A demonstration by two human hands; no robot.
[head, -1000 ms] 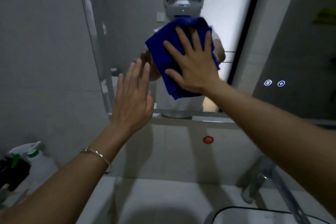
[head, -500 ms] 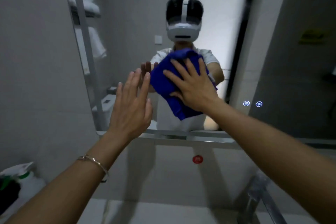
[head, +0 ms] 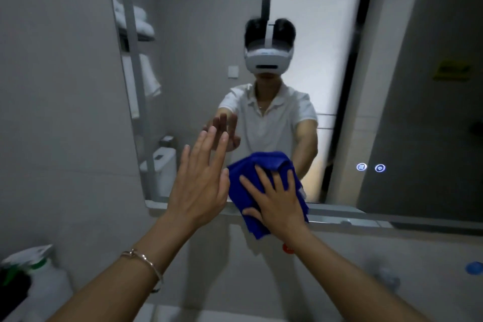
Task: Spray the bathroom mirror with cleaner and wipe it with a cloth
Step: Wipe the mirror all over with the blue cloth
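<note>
You're pressing the blue cloth (head: 262, 165) onto the mirror's (head: 203, 34) bottom edge.
Nearest, at 8 o'clock, the spray bottle (head: 39, 280) is blurred and cut off by the picture's edge. Your left hand (head: 198, 185) is raised flat and holds nothing, just beside the cloth at its 9 o'clock; whether it touches the glass can't be told. Your right hand (head: 277, 204) lies spread over the cloth, which overlaps the lower rim. Open glass runs toward 12 and toward 3 o'clock, where two lit buttons (head: 371, 167) show. Grey tiled wall lies to the left.
</note>
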